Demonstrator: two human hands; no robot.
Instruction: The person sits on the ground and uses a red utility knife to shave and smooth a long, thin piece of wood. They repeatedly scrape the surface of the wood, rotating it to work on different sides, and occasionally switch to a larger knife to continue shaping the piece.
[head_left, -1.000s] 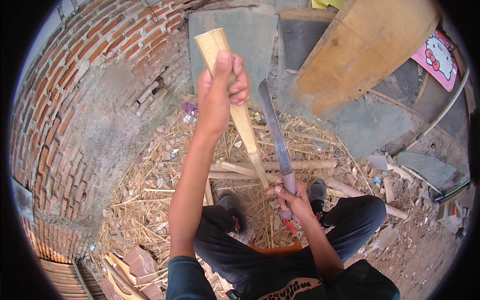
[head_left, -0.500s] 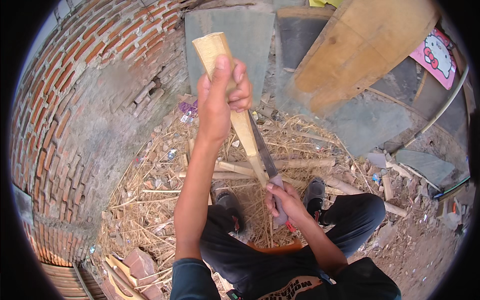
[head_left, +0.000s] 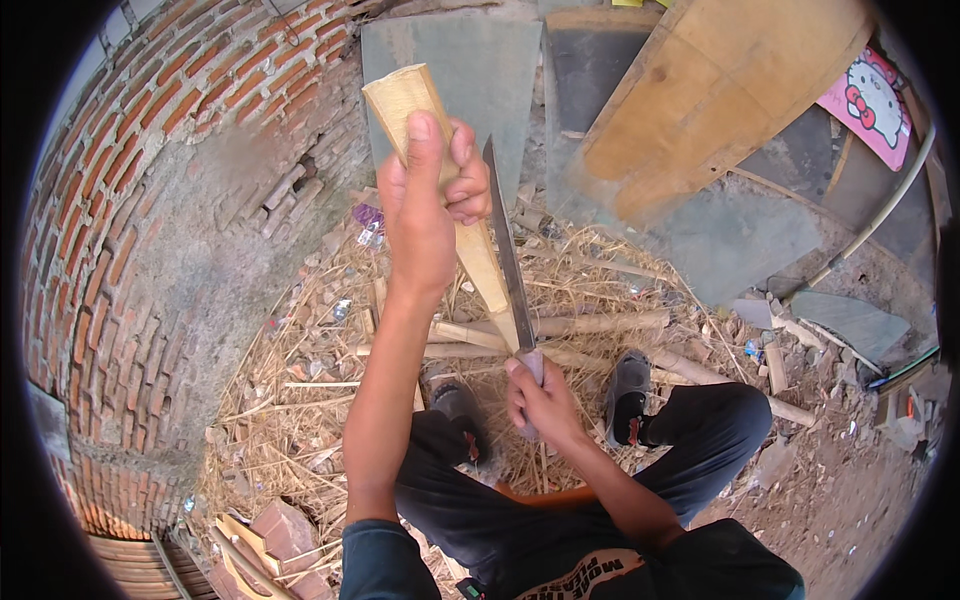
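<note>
Left hand point(head_left: 425, 210): at eleven o'clock in my head view; fingers curled fully round the wide part of a piece of pale wood point(head_left: 483, 265), thumb laid up along its face.
Pale wood: wide end toward eleven o'clock, tapering to a stepped, thinner end near the dial's centre; I find it held aloft, over the straw-strewn ground point(head_left: 300, 440).
Right hand point(head_left: 545, 403): at five o'clock from centre; fingers closed about the handle point(head_left: 532, 368) of a long knife, thumb near the blade's base.
Blade point(head_left: 510, 255): tip toward twelve o'clock, lying close along the three o'clock side of the wood; whether its edge touches, I cannot tell.
Thin end: partly hidden by the knife and right thumb; I cannot tell whether that thumb bears on it.
Blade beside taper: I judge the step in hand to be knife work on the narrow length, with the left hand as clamp.
Edge and grip: in my judgement, the next move calls for a steady left hold, a controlled blade angle, and right fingers clear of the edge.
Shoe point(head_left: 627, 385): at four o'clock, beyond the right hand.
</note>
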